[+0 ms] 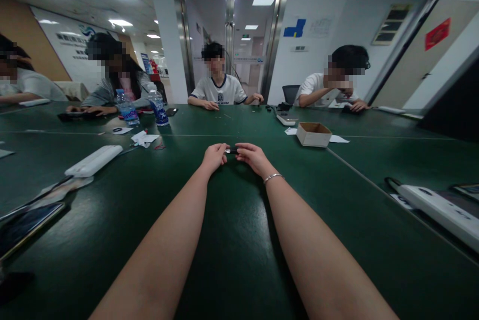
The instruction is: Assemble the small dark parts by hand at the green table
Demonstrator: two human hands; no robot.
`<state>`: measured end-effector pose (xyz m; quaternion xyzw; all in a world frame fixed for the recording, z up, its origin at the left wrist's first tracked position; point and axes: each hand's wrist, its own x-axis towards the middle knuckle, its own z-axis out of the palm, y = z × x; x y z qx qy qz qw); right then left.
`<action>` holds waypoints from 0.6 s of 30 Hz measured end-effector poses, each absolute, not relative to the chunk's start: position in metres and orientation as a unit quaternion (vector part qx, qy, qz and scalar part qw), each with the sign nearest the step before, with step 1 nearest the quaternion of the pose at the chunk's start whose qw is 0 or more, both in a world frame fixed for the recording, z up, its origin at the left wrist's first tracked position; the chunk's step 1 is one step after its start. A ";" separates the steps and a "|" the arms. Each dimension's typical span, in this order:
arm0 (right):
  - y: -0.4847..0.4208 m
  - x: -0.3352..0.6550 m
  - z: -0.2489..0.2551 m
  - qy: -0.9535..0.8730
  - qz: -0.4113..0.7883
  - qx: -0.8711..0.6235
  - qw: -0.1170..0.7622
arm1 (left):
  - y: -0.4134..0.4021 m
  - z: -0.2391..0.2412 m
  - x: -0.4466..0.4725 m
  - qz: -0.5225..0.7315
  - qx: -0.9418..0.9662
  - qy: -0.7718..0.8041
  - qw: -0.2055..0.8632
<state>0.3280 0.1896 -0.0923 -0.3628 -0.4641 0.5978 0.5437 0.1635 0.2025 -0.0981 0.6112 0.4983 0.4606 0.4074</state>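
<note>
Both arms reach forward over the dark green table (232,240). Between my fingers is a short, dark, stick-like object (232,150) with a shiny silver end on the left; its exact kind is too small to make out. My left hand (215,157) pinches the silver end, fingers closed. At the dark end, my right hand (255,157) grips with thumb and fingers together. A silver bracelet (273,178) circles my right wrist. The object is held level, low over the table, and the fingers cover part of it.
To the left lie a white power strip (93,161), a phone (28,228) and crumpled paper (144,138). Two water bottles (157,105) stand beyond. An open small box (314,135) sits right, with another power strip (441,210) nearer. Several people sit across the table.
</note>
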 end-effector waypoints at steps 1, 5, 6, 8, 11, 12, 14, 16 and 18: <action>0.189 0.328 -0.092 -0.463 0.598 -0.362 0.544 | 0.203 -0.098 0.164 0.459 0.611 0.499 0.408; 0.189 0.328 -0.092 -0.467 0.596 -0.363 0.543 | 0.202 -0.097 0.164 0.464 0.618 0.490 0.404; 0.190 0.328 -0.092 -0.467 0.595 -0.365 0.543 | 0.201 -0.096 0.165 0.466 0.617 0.490 0.402; 0.190 0.328 -0.093 -0.466 0.593 -0.370 0.543 | 0.200 -0.095 0.165 0.473 0.608 0.494 0.404; 0.191 0.328 -0.094 -0.461 0.592 -0.372 0.546 | 0.198 -0.093 0.166 0.481 0.592 0.497 0.413; 0.192 0.328 -0.094 -0.460 0.592 -0.371 0.548 | 0.198 -0.092 0.167 0.483 0.588 0.498 0.416; 0.192 0.327 -0.094 -0.460 0.592 -0.370 0.549 | 0.198 -0.092 0.167 0.485 0.582 0.499 0.421; 0.192 0.327 -0.095 -0.459 0.590 -0.372 0.550 | 0.198 -0.092 0.168 0.486 0.578 0.499 0.424; 0.192 0.327 -0.095 -0.456 0.588 -0.375 0.552 | 0.198 -0.092 0.168 0.489 0.572 0.500 0.428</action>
